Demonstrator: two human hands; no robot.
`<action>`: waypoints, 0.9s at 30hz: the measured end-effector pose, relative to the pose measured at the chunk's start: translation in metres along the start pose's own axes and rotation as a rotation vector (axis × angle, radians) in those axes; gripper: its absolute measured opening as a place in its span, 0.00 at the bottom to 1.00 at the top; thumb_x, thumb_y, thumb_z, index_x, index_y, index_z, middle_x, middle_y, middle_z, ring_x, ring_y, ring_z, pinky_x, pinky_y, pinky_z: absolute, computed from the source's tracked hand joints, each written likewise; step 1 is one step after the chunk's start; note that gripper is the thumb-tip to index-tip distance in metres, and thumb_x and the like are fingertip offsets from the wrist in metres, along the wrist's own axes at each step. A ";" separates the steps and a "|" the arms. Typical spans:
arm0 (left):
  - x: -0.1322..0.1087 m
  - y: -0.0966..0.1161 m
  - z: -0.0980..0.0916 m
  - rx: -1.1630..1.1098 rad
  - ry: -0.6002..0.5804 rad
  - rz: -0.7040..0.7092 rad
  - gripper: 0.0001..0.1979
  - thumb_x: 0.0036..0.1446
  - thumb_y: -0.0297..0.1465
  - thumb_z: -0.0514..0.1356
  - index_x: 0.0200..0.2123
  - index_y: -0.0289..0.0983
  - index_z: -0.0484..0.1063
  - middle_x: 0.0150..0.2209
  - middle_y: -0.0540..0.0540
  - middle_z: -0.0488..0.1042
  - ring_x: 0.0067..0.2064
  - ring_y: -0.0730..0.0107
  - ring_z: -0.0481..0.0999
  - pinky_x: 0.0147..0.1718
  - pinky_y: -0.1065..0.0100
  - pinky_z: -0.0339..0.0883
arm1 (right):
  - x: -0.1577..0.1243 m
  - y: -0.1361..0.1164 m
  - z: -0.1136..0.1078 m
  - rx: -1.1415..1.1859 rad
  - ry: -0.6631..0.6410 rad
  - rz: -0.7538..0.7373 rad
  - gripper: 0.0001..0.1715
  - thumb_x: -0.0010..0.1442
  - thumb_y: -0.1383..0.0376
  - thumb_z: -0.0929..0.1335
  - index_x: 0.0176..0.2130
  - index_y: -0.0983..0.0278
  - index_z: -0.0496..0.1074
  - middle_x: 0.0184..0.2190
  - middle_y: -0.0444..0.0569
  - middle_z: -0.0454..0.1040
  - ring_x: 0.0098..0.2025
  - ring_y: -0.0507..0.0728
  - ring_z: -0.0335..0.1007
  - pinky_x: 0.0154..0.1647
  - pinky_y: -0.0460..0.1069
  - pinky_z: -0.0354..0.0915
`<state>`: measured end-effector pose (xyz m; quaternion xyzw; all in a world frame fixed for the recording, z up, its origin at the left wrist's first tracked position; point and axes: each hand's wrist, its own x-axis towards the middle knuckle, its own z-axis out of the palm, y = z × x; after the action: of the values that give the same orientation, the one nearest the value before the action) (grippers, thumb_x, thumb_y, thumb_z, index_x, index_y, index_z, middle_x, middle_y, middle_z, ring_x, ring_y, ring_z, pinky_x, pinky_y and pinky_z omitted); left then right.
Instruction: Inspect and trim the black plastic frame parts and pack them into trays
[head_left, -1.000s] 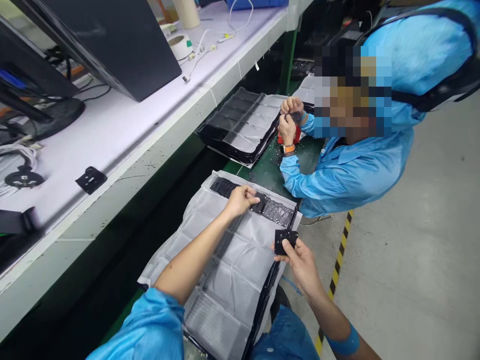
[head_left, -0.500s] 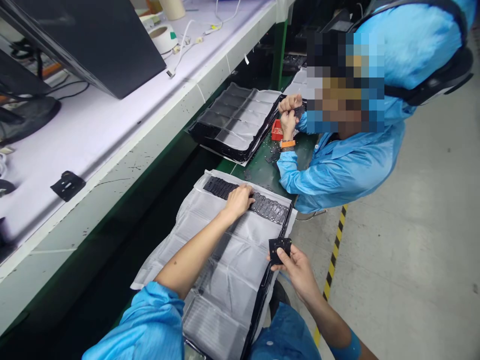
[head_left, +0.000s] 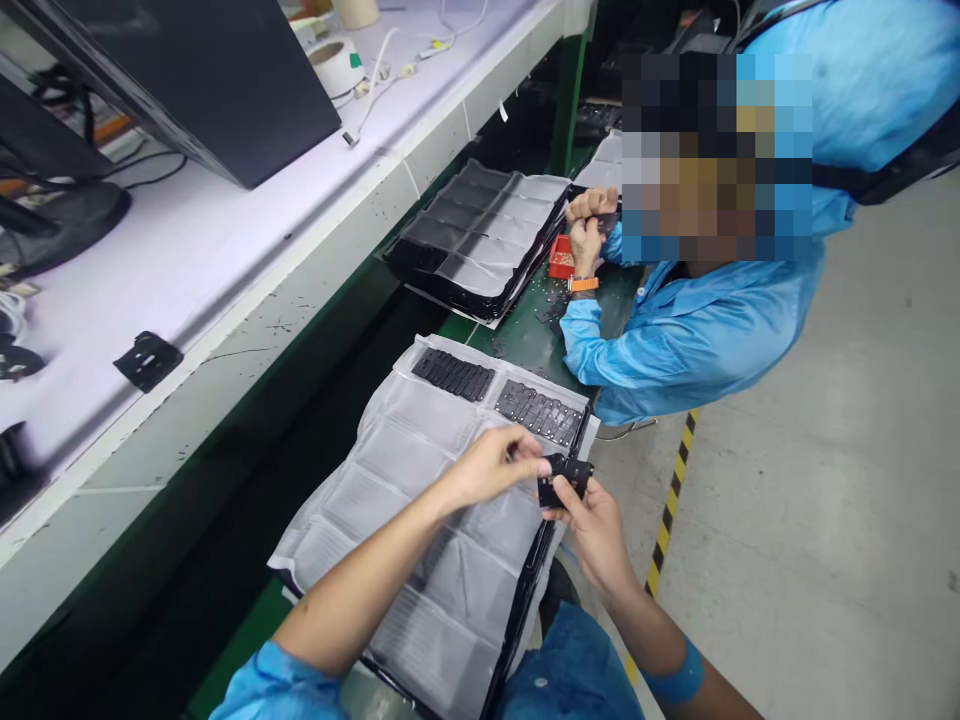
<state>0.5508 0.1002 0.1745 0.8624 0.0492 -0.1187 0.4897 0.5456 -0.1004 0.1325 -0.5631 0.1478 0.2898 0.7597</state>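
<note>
My right hand (head_left: 592,530) holds a flat black plate with small holes (head_left: 551,492), thumb on top and fingers underneath. My left hand (head_left: 506,462) reaches across to the plate's upper edge, its fingers closed in a pinch on a thin black part (head_left: 559,464). The two black pieces overlap, so I cannot tell where one ends. Below my hands lies a compartmented tray covered with a white translucent sheet (head_left: 420,480). Rows of small black parts (head_left: 454,375) fill its far left compartment, and more black parts with light dots (head_left: 541,412) lie in the far right one.
A second stack of covered trays (head_left: 480,235) stands beyond mine. A co-worker in blue (head_left: 697,330) works at the right beside a small red box (head_left: 561,257). Along the left runs a raised white shelf (head_left: 247,270) carrying a black plate (head_left: 148,361) and a tape roll (head_left: 335,68).
My left hand has left the black parts at the tray's far end and moved right and nearer, to the plate in my right hand. The right hand has barely moved.
</note>
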 end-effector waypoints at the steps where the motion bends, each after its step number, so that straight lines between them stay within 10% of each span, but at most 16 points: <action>1: -0.010 0.001 0.007 -0.129 -0.020 -0.014 0.15 0.65 0.43 0.66 0.37 0.36 0.74 0.33 0.48 0.79 0.35 0.66 0.79 0.36 0.69 0.72 | 0.002 0.001 0.003 0.009 0.009 -0.009 0.29 0.48 0.47 0.84 0.41 0.62 0.82 0.39 0.50 0.85 0.36 0.58 0.81 0.27 0.49 0.79; 5: -0.014 -0.009 0.009 -0.268 0.039 -0.097 0.18 0.63 0.44 0.65 0.30 0.38 0.66 0.27 0.50 0.75 0.30 0.68 0.76 0.32 0.69 0.69 | 0.012 0.002 0.010 0.033 0.026 -0.032 0.30 0.48 0.44 0.83 0.40 0.62 0.80 0.38 0.49 0.84 0.35 0.59 0.81 0.25 0.49 0.78; 15: 0.102 -0.044 -0.072 0.261 0.077 -0.236 0.15 0.46 0.27 0.74 0.24 0.38 0.69 0.23 0.53 0.71 0.31 0.64 0.74 0.35 0.67 0.66 | 0.004 0.001 -0.001 -0.036 0.018 -0.017 0.31 0.48 0.42 0.83 0.33 0.64 0.78 0.30 0.48 0.81 0.31 0.57 0.80 0.22 0.47 0.74; 27: 0.079 -0.026 -0.044 0.675 -0.087 -0.052 0.27 0.59 0.24 0.70 0.61 0.42 0.74 0.55 0.41 0.74 0.55 0.54 0.80 0.56 0.63 0.70 | -0.008 0.002 -0.021 -0.090 -0.002 0.035 0.32 0.47 0.40 0.82 0.32 0.64 0.78 0.31 0.50 0.81 0.30 0.57 0.78 0.21 0.47 0.72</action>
<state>0.6287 0.1488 0.1551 0.9684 0.0084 -0.1773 0.1750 0.5407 -0.1222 0.1288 -0.5936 0.1437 0.3101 0.7286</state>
